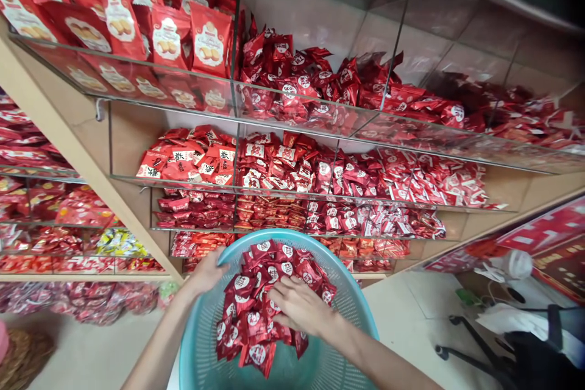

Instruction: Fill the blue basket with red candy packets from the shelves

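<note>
A turquoise plastic basket point(361, 326) with a perforated wall stands in front of the shelves. Inside it lies a heap of small dark red candy packets point(256, 321) with white round labels. My left hand point(206, 272) is closed over the basket's left rim, thumb on the inner side. On top of the heap rests my right hand point(299, 304), palm down with fingers stretched out among the packets. Its fingertips are partly hidden by the hand and packets, and no packet shows lifted in it.
Glass-fronted shelves point(292, 192) hold red packets sorted by dividers. Larger red biscuit packets point(211, 39) fill the upper left. Bagged goods point(91, 301) lie low at left, near a woven basket point(30, 356). A wheeled chair base point(475, 347) stands at right on the tiled floor.
</note>
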The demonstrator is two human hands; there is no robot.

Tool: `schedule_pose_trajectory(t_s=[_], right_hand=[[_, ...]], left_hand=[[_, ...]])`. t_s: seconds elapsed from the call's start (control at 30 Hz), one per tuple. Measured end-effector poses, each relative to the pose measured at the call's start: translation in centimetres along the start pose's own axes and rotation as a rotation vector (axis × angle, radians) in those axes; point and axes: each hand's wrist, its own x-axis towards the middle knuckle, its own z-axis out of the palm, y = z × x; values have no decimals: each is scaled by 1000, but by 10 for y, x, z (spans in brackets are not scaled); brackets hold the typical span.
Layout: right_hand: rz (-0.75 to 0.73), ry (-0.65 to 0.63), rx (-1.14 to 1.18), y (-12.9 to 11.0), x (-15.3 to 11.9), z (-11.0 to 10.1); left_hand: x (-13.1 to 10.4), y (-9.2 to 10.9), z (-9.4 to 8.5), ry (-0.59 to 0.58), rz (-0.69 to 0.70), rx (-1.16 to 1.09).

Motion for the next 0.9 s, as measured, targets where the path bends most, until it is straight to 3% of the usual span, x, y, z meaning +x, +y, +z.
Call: schedule_pose_trajectory(t_s=[0.2,0.4,0.67,0.9], right_hand=[[-2,15,27,4,-1,1],[155,77,104,18,-20,-10],[87,-63,140,-3,-47,14],[68,-100,86,-3,-47,19]], left_hand=[[-1,2,0,17,-26,18],[-2,5,-2,0,-35,16],[1,1,-2,-17,-16,31],[0,2,-1,-9,-19,16]])
